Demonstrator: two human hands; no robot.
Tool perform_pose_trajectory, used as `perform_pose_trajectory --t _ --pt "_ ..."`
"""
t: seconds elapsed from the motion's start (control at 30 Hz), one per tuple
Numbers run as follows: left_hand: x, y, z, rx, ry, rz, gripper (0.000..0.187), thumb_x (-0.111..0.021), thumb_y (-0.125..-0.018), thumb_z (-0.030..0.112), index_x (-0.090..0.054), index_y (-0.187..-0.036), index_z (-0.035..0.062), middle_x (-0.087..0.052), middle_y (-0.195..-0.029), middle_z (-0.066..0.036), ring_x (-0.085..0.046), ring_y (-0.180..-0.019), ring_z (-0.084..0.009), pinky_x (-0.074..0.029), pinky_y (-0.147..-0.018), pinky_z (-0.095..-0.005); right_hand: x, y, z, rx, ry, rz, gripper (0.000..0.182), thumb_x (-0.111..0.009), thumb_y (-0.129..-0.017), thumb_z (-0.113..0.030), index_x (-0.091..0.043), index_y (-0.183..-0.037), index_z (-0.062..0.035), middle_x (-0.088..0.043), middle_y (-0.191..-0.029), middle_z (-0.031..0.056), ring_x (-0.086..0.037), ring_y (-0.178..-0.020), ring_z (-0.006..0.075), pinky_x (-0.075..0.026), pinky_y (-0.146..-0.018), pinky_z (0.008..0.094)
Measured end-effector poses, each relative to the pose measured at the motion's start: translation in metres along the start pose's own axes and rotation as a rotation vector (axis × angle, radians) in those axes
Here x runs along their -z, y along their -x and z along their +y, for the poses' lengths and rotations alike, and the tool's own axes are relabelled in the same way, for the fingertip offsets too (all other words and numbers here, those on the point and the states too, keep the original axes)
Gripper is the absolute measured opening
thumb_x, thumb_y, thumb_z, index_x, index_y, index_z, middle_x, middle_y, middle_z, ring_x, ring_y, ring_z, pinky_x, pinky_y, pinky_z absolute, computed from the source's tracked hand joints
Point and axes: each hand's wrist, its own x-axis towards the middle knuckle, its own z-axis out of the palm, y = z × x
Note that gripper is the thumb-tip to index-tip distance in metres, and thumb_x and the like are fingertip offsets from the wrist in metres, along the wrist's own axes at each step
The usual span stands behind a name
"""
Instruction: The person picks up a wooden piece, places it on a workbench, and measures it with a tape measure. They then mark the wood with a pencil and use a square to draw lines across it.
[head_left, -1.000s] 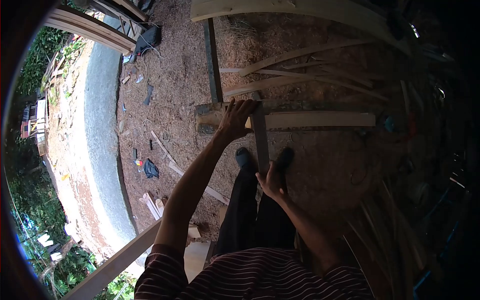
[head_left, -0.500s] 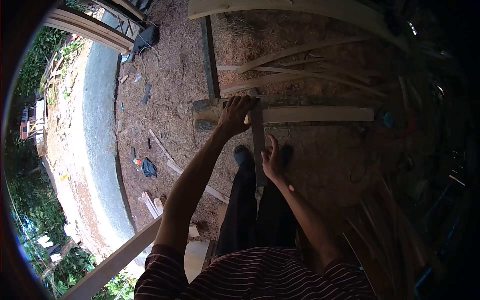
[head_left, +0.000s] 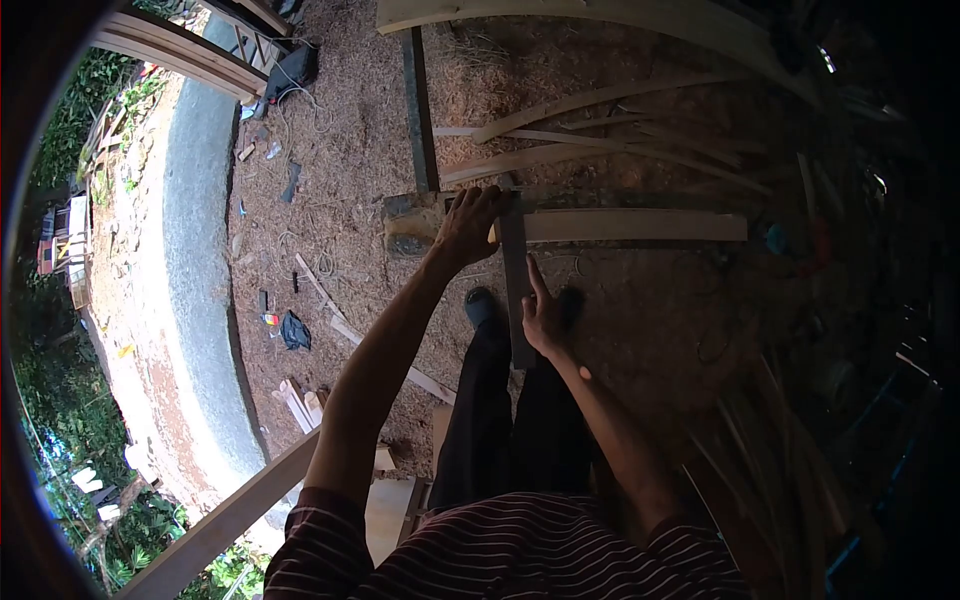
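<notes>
A short dark wooden bar [head_left: 516, 300] lies crosswise over a long pale board [head_left: 640, 226] on a low, worn bench [head_left: 402, 225]. My left hand [head_left: 470, 228] is closed at the bar's far end, fingers bent over the top by the board's end. What lies under its palm is hidden. Close to the bar's right side is my right hand [head_left: 543, 322], its index finger stretched forward along the bar and the other fingers curled. Nothing shows in this hand; whether it touches the bar is hard to tell.
Thin wooden strips [head_left: 600, 145] lie beyond the bench, and a wide plank [head_left: 590, 14] crosses the top. A long beam [head_left: 230, 510] slants at lower left. Shavings cover the ground, with a black plastic bag [head_left: 294, 330] on it. More strips [head_left: 770, 450] stand in shadow at right.
My right index finger has straightened from a bent pose and now points forward along the bar. My left hand and the bar have stayed nearly in place.
</notes>
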Motion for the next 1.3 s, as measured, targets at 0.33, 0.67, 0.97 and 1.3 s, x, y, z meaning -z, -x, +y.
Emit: perform_pose_trajectory --t 0.33,0.67,0.97,1.3 --pt "0.001 0.003 -0.001 -0.026 -0.031 0.041 0.075 -0.08 -0.054 0.01 -0.051 -0.123 0.0095 -0.047 -0.118 -0.008 -0.045 -0.11 -0.0283 -0.036 -0.1 -0.0395 0.009 -0.008 -0.01 -0.052 -0.088 -0.096 0.077 -0.034 -0.082 0.011 -0.007 -0.149 -0.0152 -0.014 -0.153 0.0151 -0.024 -0.137 0.0285 -0.031 -0.103 0.0316" --pt "0.0 0.003 -0.004 -0.023 0.03 0.053 0.075 -0.079 -0.054 0.009 -0.052 -0.124 0.0099 -0.048 -0.121 -0.007 -0.045 -0.111 -0.0268 -0.036 -0.101 -0.0391 0.014 -0.017 0.004 -0.067 -0.066 -0.171 0.087 -0.04 -0.076 0.012 -0.003 -0.149 -0.0163 -0.03 -0.146 0.0098 -0.031 -0.074 0.0149 -0.039 -0.067 0.0234" --pt "-0.003 0.002 -0.006 -0.009 0.029 0.053 0.076 -0.079 -0.053 0.009 -0.052 -0.125 0.0109 -0.048 -0.12 -0.005 -0.045 -0.111 -0.0259 -0.035 -0.1 -0.04 0.001 -0.017 0.03 0.024 -0.044 -0.072 0.082 -0.045 -0.082 0.003 -0.005 -0.149 -0.0204 -0.057 -0.114 0.0153 -0.046 -0.066 0.0186 -0.043 -0.066 0.029" --pt "0.002 0.001 -0.005 -0.018 0.016 0.042 0.075 -0.079 -0.055 0.011 -0.052 -0.125 0.01 -0.049 -0.119 -0.006 -0.045 -0.11 -0.0262 -0.036 -0.098 -0.0408 0.006 -0.015 0.019 0.018 -0.189 -0.074 0.072 -0.054 -0.09 -0.011 -0.013 -0.148 -0.0191 -0.06 -0.102 0.0134 -0.06 -0.088 0.022 -0.047 -0.082 0.0358"
